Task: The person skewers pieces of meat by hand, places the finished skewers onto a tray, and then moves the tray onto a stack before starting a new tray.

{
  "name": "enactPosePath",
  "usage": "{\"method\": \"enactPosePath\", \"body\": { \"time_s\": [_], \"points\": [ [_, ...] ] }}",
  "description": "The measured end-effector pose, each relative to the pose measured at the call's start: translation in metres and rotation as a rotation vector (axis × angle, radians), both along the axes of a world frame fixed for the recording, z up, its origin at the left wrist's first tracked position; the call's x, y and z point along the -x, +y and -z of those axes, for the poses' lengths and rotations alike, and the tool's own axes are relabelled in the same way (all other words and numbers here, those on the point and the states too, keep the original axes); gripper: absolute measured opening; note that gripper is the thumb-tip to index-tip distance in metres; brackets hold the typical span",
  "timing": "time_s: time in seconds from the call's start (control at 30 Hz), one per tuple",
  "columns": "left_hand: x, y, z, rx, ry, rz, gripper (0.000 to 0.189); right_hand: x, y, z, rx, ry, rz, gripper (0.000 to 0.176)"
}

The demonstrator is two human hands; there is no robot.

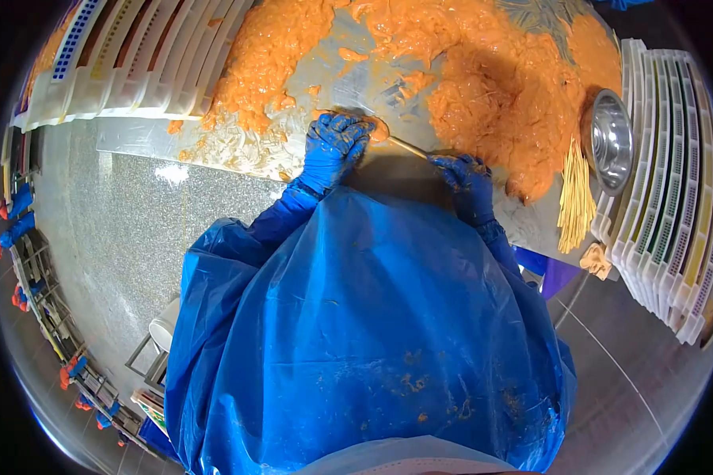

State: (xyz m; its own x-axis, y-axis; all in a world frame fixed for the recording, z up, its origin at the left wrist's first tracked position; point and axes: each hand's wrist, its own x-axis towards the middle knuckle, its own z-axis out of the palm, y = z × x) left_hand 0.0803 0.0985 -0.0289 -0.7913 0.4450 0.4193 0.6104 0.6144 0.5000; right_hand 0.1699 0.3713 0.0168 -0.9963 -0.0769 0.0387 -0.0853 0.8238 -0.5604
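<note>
Both my hands wear blue gloves smeared with orange paste. My left hand point(334, 149) is closed around a lump of orange marinated meat point(376, 128) at the tip of a thin wooden skewer point(409, 146). My right hand point(465, 180) pinches the other end of that skewer. Both hands hover over the near edge of a steel table point(348, 75) that is covered with large heaps of orange marinated meat point(491, 87). A blue plastic apron point(356, 332) fills the lower view.
A bundle of bare wooden skewers point(576, 196) lies at the table's right, beside a steel bowl point(610, 141). Stacks of white plastic trays stand at the right point(673, 206) and upper left point(127, 55). Grey speckled floor point(111, 222) lies to the left, with racks at the far left.
</note>
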Motion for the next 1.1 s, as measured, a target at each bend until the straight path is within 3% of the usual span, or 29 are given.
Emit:
{"method": "enactPosePath", "body": {
  "time_s": [0.07, 0.2, 0.7, 0.77, 0.97, 1.1],
  "points": [
    [-0.001, 0.0, -0.002, 0.009, -0.01, -0.004, 0.026, -0.002, -0.001, 0.012, 0.114, 0.044, 0.015, 0.022],
    [0.001, 0.001, -0.007, -0.005, -0.025, 0.009, 0.025, -0.001, 0.002, 0.024, 0.087, 0.05, 0.005, 0.023],
    [0.001, 0.003, -0.006, -0.022, -0.04, 0.011, 0.026, 0.014, -0.001, 0.004, 0.115, -0.043, -0.023, 0.023],
    [0.002, 0.002, -0.001, -0.022, -0.023, 0.016, 0.026, 0.016, -0.002, 0.004, 0.218, -0.038, -0.032, 0.023],
    [0.004, 0.003, 0.003, -0.025, -0.025, 0.033, 0.026, 0.021, -0.006, 0.003, 0.1, -0.013, -0.075, 0.022],
    [0.004, 0.004, 0.002, -0.025, -0.05, 0.029, 0.026, 0.022, -0.01, -0.006, 0.161, -0.038, -0.063, 0.022]
  ]
}}
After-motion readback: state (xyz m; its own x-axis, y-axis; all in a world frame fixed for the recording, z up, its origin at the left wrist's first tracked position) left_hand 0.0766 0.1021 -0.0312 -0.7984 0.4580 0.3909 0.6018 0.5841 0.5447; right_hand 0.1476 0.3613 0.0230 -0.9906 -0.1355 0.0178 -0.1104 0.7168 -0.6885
